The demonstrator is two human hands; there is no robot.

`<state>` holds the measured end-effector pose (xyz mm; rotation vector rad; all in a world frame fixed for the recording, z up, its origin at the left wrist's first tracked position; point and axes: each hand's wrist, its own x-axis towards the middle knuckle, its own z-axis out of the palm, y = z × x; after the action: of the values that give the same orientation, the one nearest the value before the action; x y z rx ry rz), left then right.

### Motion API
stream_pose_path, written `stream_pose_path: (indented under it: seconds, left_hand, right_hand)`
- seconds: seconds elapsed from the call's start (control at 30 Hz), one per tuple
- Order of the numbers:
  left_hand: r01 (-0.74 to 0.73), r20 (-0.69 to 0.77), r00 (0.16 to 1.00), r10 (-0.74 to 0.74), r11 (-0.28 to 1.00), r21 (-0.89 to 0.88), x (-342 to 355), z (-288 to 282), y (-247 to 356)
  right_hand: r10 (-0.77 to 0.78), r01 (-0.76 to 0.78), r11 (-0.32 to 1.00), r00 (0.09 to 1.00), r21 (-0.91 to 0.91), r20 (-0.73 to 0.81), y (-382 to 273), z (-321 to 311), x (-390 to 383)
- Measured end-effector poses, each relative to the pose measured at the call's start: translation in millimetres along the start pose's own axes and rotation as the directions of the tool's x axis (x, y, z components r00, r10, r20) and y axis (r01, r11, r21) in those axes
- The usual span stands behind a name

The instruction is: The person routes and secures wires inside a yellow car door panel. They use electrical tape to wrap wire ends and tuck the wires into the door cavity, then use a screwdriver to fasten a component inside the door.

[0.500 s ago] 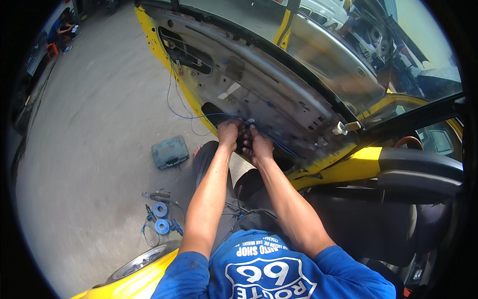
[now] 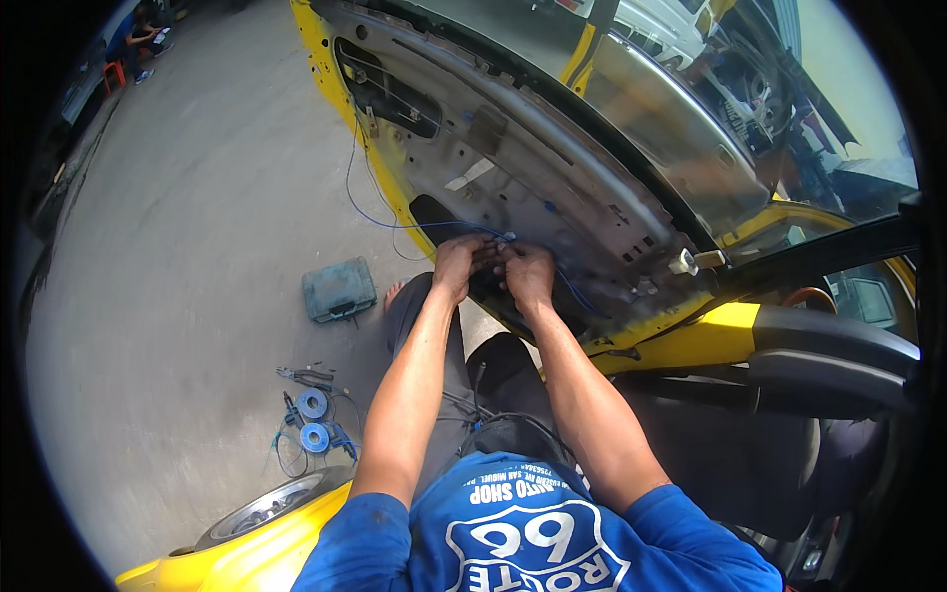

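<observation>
Both my hands meet at the lower part of a yellow car door [image 2: 582, 187], whose bare inner metal is exposed. My left hand [image 2: 462, 262] is closed, its fingers pinched at a thin blue wire [image 2: 429, 226]. Close beside it, my right hand [image 2: 526, 271] is also closed, thumb and fingertips together near a small white piece [image 2: 508, 237] on the wire. What lies between the right fingertips is mostly hidden. The wire loops out over the door's yellow edge on the left. On the right it runs down along the panel beyond my right hand.
On the concrete floor at left lie a dark green case [image 2: 338, 289], pliers [image 2: 306, 376] and blue wire spools [image 2: 314, 436]. A yellow car wheel [image 2: 271, 511] stands at lower left. The car seat [image 2: 710, 444] is at right. Another person [image 2: 133, 41] sits far left.
The view has shifted slightly, so the door appears a little to the right. My right hand has turned, with its back now facing up and its fingers nearer the left hand.
</observation>
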<state>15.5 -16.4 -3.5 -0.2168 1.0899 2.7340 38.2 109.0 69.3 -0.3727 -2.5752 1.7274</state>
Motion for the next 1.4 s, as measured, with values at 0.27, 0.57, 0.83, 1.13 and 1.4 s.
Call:
stream_pose_path:
  seconds: [0.27,0.57,0.83,1.13,1.4]
  left_hand:
    - [-0.090,0.101,0.992,0.072,0.978,0.187,-10,-18,-12]
    - [-0.302,0.194,0.953,0.232,0.737,0.605,-20,-26,-12]
    - [-0.432,0.199,0.883,0.424,0.574,0.695,-37,-6,-6]
    - [-0.424,0.171,0.888,0.428,0.613,0.667,-40,-2,-7]
    - [-0.429,0.178,0.881,0.438,0.585,0.688,-40,1,-5]
  right_hand:
    - [-0.053,0.054,0.999,0.994,-0.005,0.096,-3,-5,-2]
    - [-0.072,0.058,0.992,0.990,0.114,0.118,2,-5,0]
    - [-0.089,0.073,0.980,0.993,0.187,0.082,7,-1,-1]
    - [-0.088,0.068,0.962,0.994,0.263,0.068,6,1,-1]
    - [-0.076,0.053,0.973,0.992,0.225,0.096,4,-1,-2]
